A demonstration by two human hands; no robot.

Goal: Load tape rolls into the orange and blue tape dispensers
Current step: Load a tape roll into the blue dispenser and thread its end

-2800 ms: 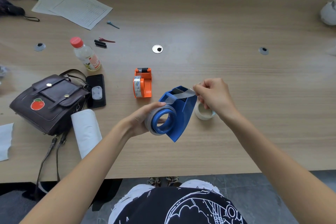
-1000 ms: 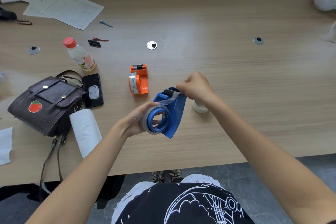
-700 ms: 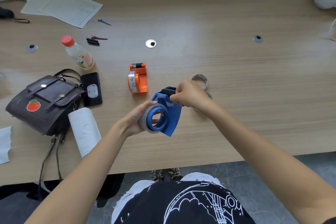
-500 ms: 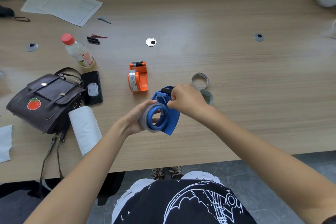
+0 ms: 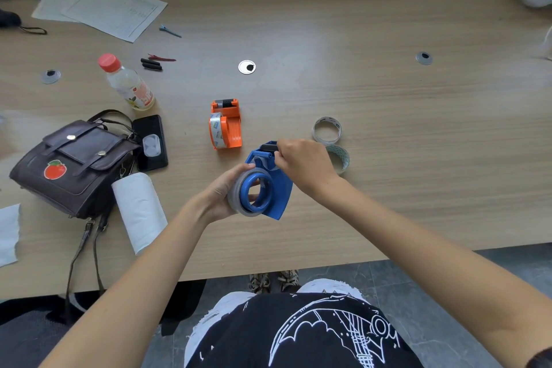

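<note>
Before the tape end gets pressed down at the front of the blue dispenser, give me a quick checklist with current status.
1. Roll seated on the hub of the blue dispenser: ok, the grey tape roll sits around the hub.
2. Dispenser steadied: ok, the left hand grips the roll side.
3. Tape end held: ok, the right hand pinches it at the roller end.
4. Tape routed under the roller: cannot tell, fingers hide it.
5. Orange dispenser loaded: ok, a roll sits in it on the table.
6. Spare rolls out of the way: ok, lying beyond the right hand.
</note>
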